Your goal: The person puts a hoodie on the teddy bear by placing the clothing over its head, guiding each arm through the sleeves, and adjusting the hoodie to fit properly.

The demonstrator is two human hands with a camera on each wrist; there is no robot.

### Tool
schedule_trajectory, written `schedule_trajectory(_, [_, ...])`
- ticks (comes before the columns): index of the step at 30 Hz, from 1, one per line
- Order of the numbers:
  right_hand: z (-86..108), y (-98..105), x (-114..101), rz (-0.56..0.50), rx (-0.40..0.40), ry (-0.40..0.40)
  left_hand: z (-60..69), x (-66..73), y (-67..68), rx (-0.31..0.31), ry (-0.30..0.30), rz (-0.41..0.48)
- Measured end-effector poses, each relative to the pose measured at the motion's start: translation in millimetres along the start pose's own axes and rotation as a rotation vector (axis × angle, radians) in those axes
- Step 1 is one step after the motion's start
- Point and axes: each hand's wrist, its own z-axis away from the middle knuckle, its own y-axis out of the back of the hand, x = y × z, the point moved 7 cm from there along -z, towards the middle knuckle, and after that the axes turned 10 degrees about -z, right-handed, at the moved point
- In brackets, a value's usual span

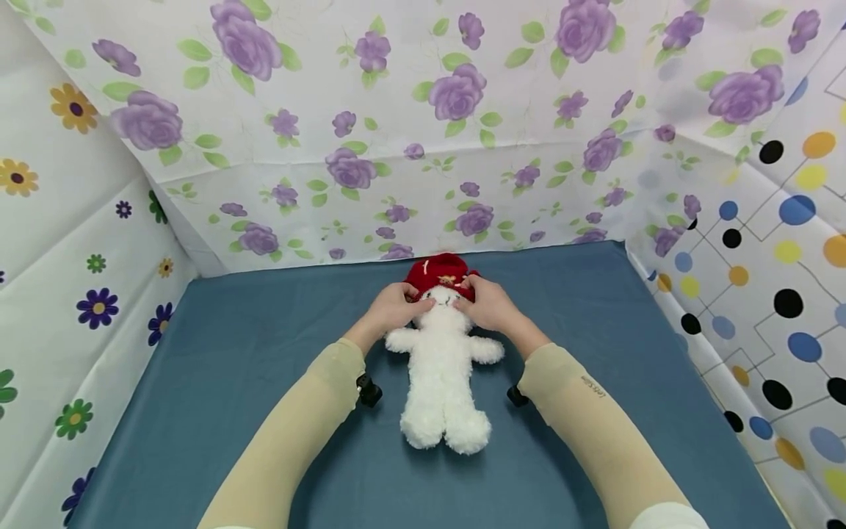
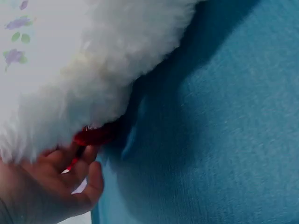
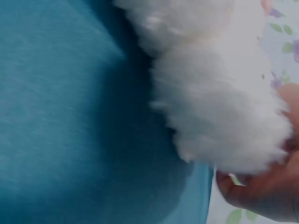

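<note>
A white fluffy plush toy (image 1: 440, 367) lies on its back on the blue cloth, arms spread and feet toward me. On its head sits a red hat (image 1: 436, 270) with small light decorations. My left hand (image 1: 394, 306) pinches the hat's edge at the left side of the head, its thumb by the toy's face. At the opposite side, my right hand (image 1: 490, 303) grips the hat's edge, thumb near the mouth. In the left wrist view, red fabric (image 2: 96, 135) shows at the fingers of the left hand. White fur (image 3: 215, 112) hides the hat in the right wrist view.
Blue cloth (image 1: 264, 353) covers the table. Behind it hangs a sheet with purple roses (image 1: 284, 198). A flower-print sheet (image 1: 46, 272) borders the left side, and a dotted sheet (image 1: 760, 308) the right. Dark wrist cameras (image 1: 369, 391) sit below both hands.
</note>
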Motion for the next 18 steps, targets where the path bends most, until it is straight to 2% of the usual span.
schedule_trajectory(3, [1.5,-0.9,-0.8,0.018,0.042,0.086,2.0,6.2,1.2,0.067,-0.095,-0.074])
schedule_trajectory(5, [2.7,1.1,-0.6,0.018,0.039,0.149,2.8,8.8,2.5,0.084,-0.158,-0.104])
schedule_trajectory(7, [3.6,3.8,1.9,0.014,0.007,0.211,3.8,7.9,3.0,0.058,-0.201,-0.102])
schedule_trajectory(9, [5.7,6.0,5.0,0.007,-0.06,0.256,4.2,2.5,2.5,0.002,-0.228,-0.085])
schedule_trajectory(11, [7.6,7.2,8.6,0.035,-0.131,0.288,5.7,-3.2,2.5,-0.055,-0.254,-0.074])
schedule_trajectory(13, [9.1,7.5,10.6,0.084,-0.181,0.32,6.4,-7.4,2.7,-0.085,-0.295,-0.099])
schedule_trajectory(15, [9.2,6.7,11.1,0.152,-0.205,0.356,7.0,-9.4,3.5,-0.083,-0.334,-0.132])
schedule_trajectory(18, [8.3,5.9,12.7,0.232,-0.192,0.379,4.2,-7.3,1.8,-0.049,-0.385,-0.175])
